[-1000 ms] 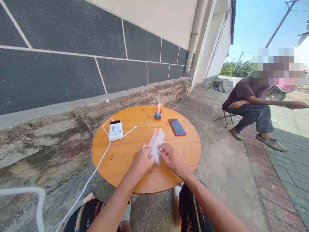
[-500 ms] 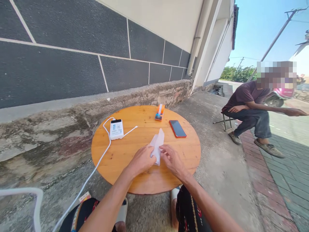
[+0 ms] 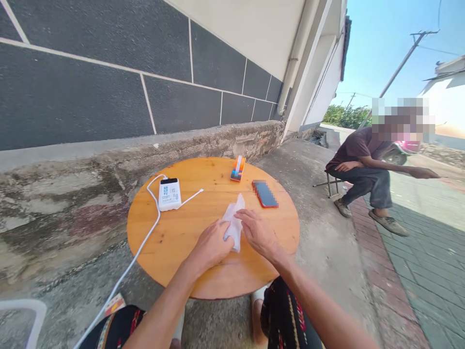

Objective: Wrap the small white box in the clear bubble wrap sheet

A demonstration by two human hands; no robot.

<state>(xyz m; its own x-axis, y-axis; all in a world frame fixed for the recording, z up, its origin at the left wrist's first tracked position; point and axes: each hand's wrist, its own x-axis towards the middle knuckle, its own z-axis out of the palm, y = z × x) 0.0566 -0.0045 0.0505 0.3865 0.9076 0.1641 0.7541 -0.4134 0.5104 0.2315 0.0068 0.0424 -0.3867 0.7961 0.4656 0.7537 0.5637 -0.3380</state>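
Observation:
A thin, whitish, see-through sheet [image 3: 236, 232], folded lengthwise with a pointed far end, lies on the round wooden table [image 3: 163, 247]. My left hand [image 3: 214, 243] grips its left side, thumb and fingers closed on the material. Over the sheet's right edge reaches my right hand [image 3: 257, 233], fingers stretched out and the fingertips at the sheet's surface. Beyond my hands are an orange-and-blue tape dispenser [image 3: 238, 169] and a red-edged phone [image 3: 266, 195] with a dark screen.
At the table's left stands a white power bank [image 3: 170, 196]; its white cable [image 3: 145, 237] runs off the edge toward me. A dark tiled wall [image 3: 98, 97] rises behind. To the right, a person [image 3: 363, 150] sits on a folding stool [image 3: 331, 185].
The view has turned a little, so the scene sits farther left. My right hand's fingers have straightened and moved up over the sheet; my left hand keeps hold of it.

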